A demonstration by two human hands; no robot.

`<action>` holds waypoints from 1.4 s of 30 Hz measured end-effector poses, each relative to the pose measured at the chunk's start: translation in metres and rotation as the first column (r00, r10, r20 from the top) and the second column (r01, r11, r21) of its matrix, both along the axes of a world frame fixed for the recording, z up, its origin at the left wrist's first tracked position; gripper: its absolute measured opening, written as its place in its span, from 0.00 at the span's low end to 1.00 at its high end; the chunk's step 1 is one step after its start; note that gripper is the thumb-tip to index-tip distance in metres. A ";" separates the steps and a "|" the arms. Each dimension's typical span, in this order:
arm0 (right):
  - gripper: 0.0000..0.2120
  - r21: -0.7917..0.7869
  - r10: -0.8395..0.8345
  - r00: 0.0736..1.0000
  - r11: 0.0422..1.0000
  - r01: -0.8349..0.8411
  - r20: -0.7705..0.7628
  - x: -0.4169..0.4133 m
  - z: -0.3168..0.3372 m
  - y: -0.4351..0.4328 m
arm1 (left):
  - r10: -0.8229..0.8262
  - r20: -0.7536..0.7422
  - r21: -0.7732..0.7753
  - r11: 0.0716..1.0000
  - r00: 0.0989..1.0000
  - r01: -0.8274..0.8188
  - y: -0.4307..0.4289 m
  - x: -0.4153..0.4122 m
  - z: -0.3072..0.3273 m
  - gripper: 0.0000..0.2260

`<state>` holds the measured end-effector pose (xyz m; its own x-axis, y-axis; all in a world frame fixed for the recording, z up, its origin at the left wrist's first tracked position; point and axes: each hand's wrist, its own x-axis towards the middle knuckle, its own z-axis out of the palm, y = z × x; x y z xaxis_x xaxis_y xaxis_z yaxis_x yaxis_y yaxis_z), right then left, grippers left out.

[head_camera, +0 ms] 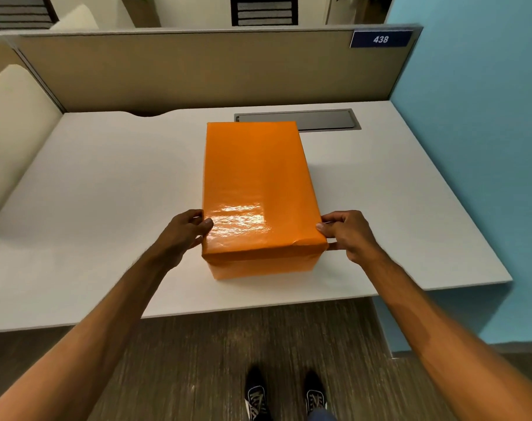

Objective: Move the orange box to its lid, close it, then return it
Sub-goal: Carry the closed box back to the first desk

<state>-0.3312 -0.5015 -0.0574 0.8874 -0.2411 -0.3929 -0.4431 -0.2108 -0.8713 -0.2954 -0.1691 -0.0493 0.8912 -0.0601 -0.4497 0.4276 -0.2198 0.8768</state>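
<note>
Fingers [330, 221] of the right hand [348, 235] pinch the near right corner of the lid [255, 189], thumb on top, while the left hand [184, 230] clasps the near left edge likewise, both holding the orange box [260, 267] from its sides. The lid sits fully over the box, which rests near the front edge of the white desk [91, 208], ahead of a grey cable hatch [319, 120]. Closing appears done; the return likely calls for an even two-handed lift.
</note>
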 end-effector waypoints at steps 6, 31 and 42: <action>0.18 0.004 -0.019 1.000 1.000 0.019 -0.021 -0.002 0.002 0.004 | -0.024 -0.019 -0.041 0.999 1.000 0.023 0.001 0.003 0.000 0.20; 0.24 -0.002 0.044 0.996 0.999 -0.044 0.076 0.216 0.006 0.005 | 0.143 -0.004 -0.015 0.990 0.990 -0.143 -0.017 0.191 0.011 0.19; 0.13 0.045 0.075 0.997 0.996 -0.075 0.001 0.289 0.008 0.003 | 0.276 0.009 0.051 0.960 0.961 -0.276 -0.030 0.247 0.000 0.23</action>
<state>-0.0422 -0.4985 -0.0491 0.9023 -0.1553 -0.4022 -0.4276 -0.2039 -0.8806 -0.0479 -0.1991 -0.0495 0.8707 0.2110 -0.4443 0.4766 -0.1381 0.8682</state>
